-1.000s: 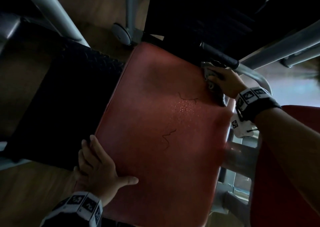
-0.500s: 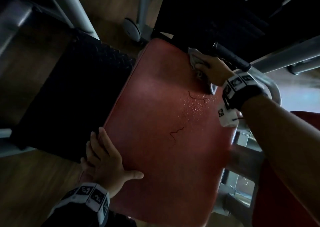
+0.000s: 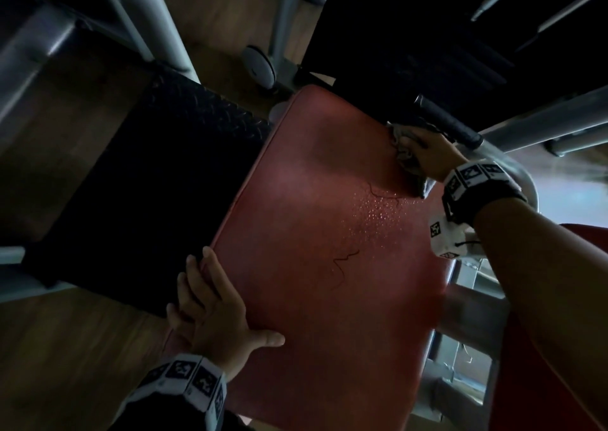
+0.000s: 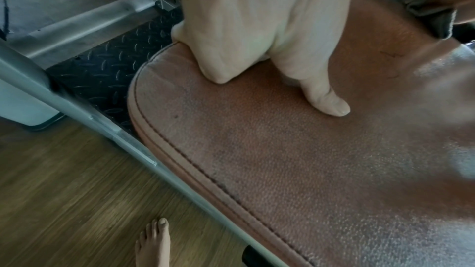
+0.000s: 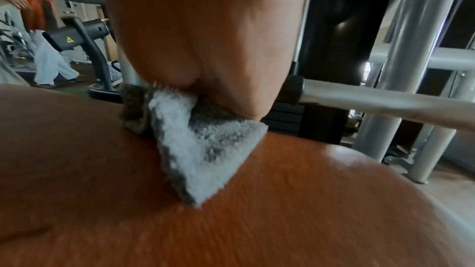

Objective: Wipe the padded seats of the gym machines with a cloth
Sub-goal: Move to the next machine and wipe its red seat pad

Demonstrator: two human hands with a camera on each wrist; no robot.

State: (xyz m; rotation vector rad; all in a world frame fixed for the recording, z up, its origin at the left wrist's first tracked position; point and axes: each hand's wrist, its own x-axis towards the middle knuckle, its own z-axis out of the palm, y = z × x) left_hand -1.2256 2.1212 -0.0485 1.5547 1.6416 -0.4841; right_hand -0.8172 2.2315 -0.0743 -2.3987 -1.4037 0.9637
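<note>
A red padded seat (image 3: 316,266) fills the middle of the head view, with a patch of droplets (image 3: 375,213) near its far right part. My right hand (image 3: 431,154) grips a bunched grey cloth (image 3: 403,154) and presses it on the seat's far right corner, just below a black handle grip (image 3: 447,124). In the right wrist view the cloth (image 5: 205,149) sticks out under the hand (image 5: 205,38) onto the seat (image 5: 257,220). My left hand (image 3: 210,305) holds the seat's left edge. Its fingers (image 4: 180,31) wrap over the edge and its thumb (image 4: 326,105) lies on top.
A black tread plate (image 3: 158,193) lies left of the seat. Grey machine tubes (image 3: 154,19) rise beyond it. A second red pad (image 3: 543,364) stands at the right behind my forearm. The floor (image 4: 64,190) is wood, and a bare foot (image 4: 153,245) stands near the seat frame.
My right hand has slid the cloth from the seat's right edge up to its far right corner. The left hand has kept its hold on the left edge.
</note>
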